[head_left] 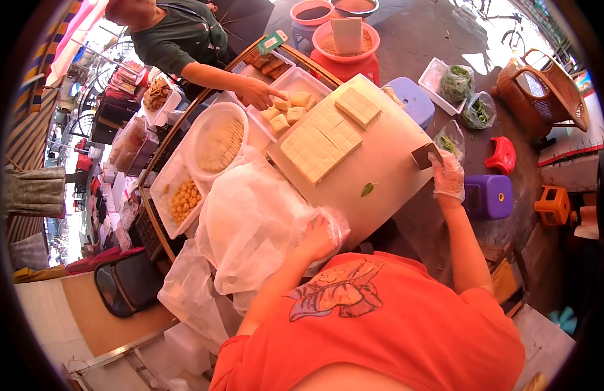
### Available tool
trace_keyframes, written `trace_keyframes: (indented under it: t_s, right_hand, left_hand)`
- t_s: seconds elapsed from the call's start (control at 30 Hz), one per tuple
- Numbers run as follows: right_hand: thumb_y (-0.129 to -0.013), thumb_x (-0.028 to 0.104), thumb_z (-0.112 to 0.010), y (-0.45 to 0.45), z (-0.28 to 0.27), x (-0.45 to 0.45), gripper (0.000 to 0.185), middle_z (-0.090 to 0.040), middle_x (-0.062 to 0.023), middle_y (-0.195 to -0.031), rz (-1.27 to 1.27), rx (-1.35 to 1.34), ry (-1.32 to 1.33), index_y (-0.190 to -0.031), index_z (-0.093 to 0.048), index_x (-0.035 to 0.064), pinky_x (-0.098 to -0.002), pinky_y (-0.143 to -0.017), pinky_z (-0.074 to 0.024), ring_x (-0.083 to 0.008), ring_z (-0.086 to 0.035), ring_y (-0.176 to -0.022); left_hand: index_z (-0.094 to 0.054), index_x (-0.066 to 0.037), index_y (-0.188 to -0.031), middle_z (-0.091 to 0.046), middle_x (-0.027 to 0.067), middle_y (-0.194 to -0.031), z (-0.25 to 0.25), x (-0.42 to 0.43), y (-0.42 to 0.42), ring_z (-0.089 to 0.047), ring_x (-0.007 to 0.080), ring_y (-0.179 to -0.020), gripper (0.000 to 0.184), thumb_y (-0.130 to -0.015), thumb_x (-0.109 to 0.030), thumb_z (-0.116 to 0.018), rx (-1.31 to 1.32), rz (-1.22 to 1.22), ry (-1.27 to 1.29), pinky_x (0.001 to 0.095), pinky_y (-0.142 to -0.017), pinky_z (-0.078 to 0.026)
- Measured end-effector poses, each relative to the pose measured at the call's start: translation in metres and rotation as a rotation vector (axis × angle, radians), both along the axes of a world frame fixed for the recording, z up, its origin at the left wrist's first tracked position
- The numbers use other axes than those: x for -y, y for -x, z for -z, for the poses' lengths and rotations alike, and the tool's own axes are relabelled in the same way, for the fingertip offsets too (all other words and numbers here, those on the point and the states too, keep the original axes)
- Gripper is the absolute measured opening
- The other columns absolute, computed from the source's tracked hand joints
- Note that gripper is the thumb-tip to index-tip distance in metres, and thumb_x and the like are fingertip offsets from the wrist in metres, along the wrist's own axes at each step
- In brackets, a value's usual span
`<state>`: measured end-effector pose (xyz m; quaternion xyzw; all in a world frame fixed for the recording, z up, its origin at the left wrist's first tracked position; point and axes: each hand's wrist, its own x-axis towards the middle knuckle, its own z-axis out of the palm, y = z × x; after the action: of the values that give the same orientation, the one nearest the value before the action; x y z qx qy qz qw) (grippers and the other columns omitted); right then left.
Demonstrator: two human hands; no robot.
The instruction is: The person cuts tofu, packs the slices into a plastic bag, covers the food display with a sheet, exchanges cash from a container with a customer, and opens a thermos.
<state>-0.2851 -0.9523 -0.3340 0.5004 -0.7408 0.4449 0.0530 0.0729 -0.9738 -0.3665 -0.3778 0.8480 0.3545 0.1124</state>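
My right hand [448, 176], in a clear plastic glove, grips a dark flat scraper [424, 156] at the right edge of the pale board [387, 195]. On the board lies a slab of tofu [320, 144] scored into squares, with a smaller tofu piece [358, 107] beyond it. A small green leaf [367, 189] rests nearer to me. My left hand [318, 240] is at the near edge of the board, its bent fingers on a thin clear plastic bag [250, 218] and partly hidden by the film.
Across the stall another person's hand [258, 92] reaches to a tray of tofu cubes [290, 112]. To the left are a round white tub [215, 140] and a tray of yellow balls [185, 202]. A purple stool [488, 197] and bagged greens [456, 83] stand on the right.
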Motion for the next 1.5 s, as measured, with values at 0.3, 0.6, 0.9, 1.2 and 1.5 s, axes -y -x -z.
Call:
trace_keyframes:
  t_s: [0.3, 0.6, 0.9, 1.2, 1.5]
  right_hand:
    - [-0.083, 0.033, -0.066, -0.008, -0.038, 0.012, 0.032, -0.064, -0.0142, -0.086, 0.18, 0.23, -0.366, -0.099, -0.065, 0.0049, -0.0375, -0.073, -0.0477, -0.029, -0.062, -0.079]
    - [-0.089, 0.027, -0.06, 0.072, 0.02, 0.031, 0.021, -0.062, 0.0017, -0.088, 0.235, 1.258, 0.002, -0.104, -0.06, 0.0136, -0.0245, -0.062, -0.0461, -0.0096, -0.057, -0.075]
    - [-0.088, 0.025, -0.061, 0.118, 0.057, 0.171, 0.029, -0.06, -0.0017, -0.092, 0.194, 1.164, -0.072, -0.112, -0.057, 0.0112, -0.0293, -0.058, -0.0486, -0.0131, -0.058, -0.076]
    - [-0.085, 0.031, -0.065, 0.074, 0.065, 0.278, 0.037, -0.058, -0.0024, -0.101, -0.21, 1.226, -0.559, -0.115, -0.056, 0.011, -0.029, -0.06, -0.0502, -0.0145, -0.057, -0.078]
    - [-0.085, 0.022, -0.066, 0.067, 0.111, 0.271, 0.024, -0.058, -0.0009, -0.094, -0.262, 1.6, -0.388, -0.106, -0.056, 0.0135, -0.0326, -0.061, -0.0536, -0.0172, -0.057, -0.077]
  left_hand:
    - [-0.041, -0.006, -0.133, -0.034, 0.0204, -0.141, -0.003, 0.0, 0.001, -0.024, 0.0414, -0.131, 0.056, -0.093, -0.046, -0.041, 0.004, -0.014, 0.009, 0.0648, -0.098, -0.027]
    - [-0.038, -0.005, -0.136, -0.034, 0.0199, -0.141, 0.0, -0.005, 0.003, -0.023, 0.0399, -0.132, 0.058, -0.094, -0.045, -0.04, 0.03, -0.034, 0.018, 0.0636, -0.1, -0.024]
    - [-0.039, -0.005, -0.135, -0.032, 0.0201, -0.142, 0.004, -0.002, 0.004, -0.023, 0.0386, -0.133, 0.057, -0.094, -0.044, -0.041, -0.007, -0.064, -0.036, 0.0643, -0.099, -0.026]
    - [-0.043, -0.006, -0.132, -0.041, 0.0138, -0.136, 0.005, 0.008, 0.006, -0.039, 0.031, -0.123, 0.058, -0.089, -0.045, -0.05, -0.78, -0.694, -0.384, 0.0526, -0.101, -0.032]
    - [-0.051, -0.011, -0.123, -0.053, 0.0089, -0.107, -0.078, 0.089, 0.046, -0.048, 0.0292, -0.104, 0.072, -0.078, -0.067, -0.049, -1.828, -1.219, -1.308, 0.062, -0.097, -0.03]
